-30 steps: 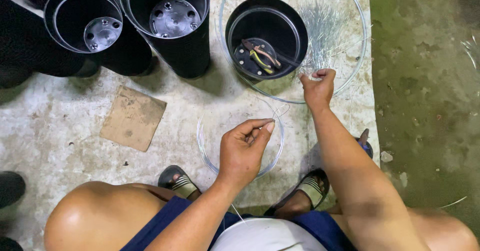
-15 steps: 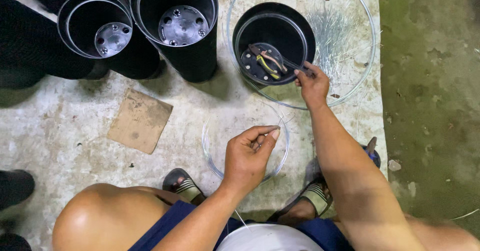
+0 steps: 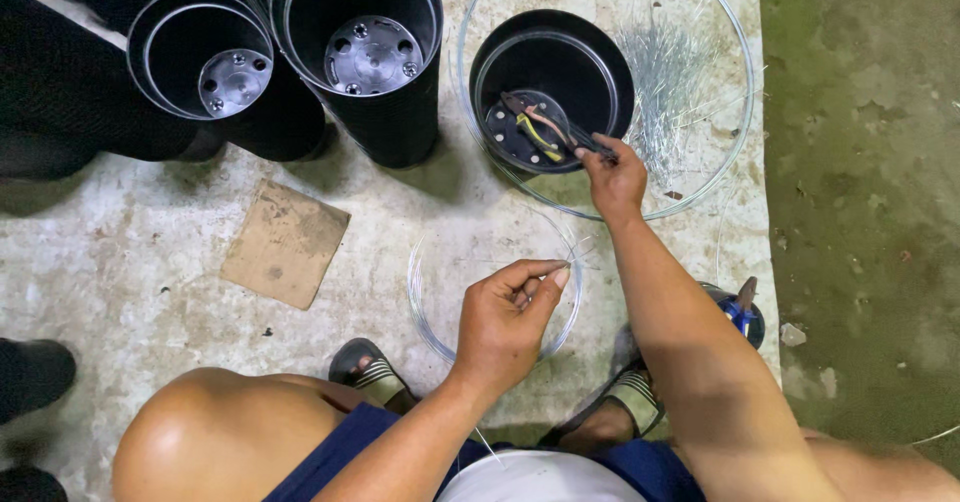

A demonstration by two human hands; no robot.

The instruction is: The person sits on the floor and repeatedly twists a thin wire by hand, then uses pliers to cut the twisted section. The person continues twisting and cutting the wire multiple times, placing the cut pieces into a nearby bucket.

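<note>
We can't tell what right hand (image 3: 615, 177) pinches; thin wire in left hand (image 3: 505, 322) too fine to trace. Blue-handled pliers (image 3: 742, 312) partly behind forearm. Large wire ring (image 3: 745, 112) and black tubes (image 3: 60, 92) cut off at top edge.

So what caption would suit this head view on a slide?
Right hand reaches into a round black plastic pot; left hand pinches thin silvery wire.

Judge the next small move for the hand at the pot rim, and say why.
Probably the right hand lifts the dark-handled tool it grips out of the black pot toward the left hand. That hand pinches the thin wire coil up off the floor, as if ready for the tool. Cut wire pieces lie beside the pot.
</note>
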